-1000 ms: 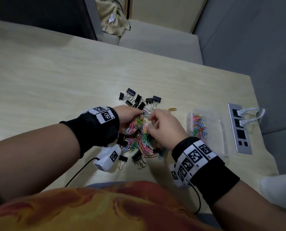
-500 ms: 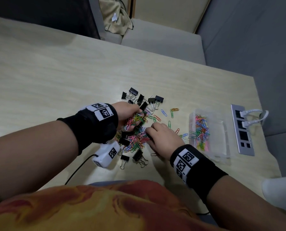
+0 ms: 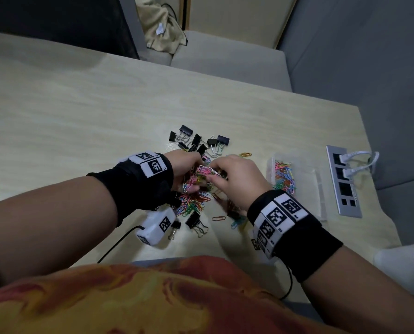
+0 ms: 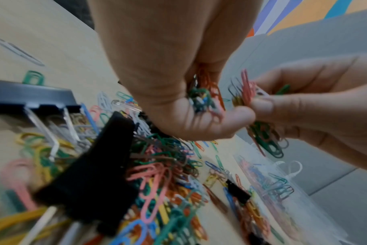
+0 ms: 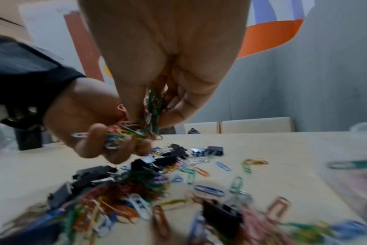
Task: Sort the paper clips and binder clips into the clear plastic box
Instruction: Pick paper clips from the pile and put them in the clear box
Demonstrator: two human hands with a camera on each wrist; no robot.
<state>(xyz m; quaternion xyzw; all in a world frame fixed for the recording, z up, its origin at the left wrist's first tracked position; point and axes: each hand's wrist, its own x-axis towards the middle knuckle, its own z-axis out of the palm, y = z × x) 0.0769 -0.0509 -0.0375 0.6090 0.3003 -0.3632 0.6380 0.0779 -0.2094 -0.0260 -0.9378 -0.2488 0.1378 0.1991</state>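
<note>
My left hand point(image 3: 185, 168) cups a bunch of paper clips point(image 3: 204, 171) in a curled grip above the pile point(image 3: 192, 201) on the table point(image 3: 80, 121). My right hand point(image 3: 237, 179) pinches clips from it. Black binder clips point(image 3: 198, 141) lie beyond; the clear box point(image 3: 316, 189), partly filled, sits to the right.

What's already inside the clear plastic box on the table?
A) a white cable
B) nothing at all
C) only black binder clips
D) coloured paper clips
D: the clear plastic box holds a heap of coloured paper clips at its far end, while the black binder clips lie on the table.
</note>
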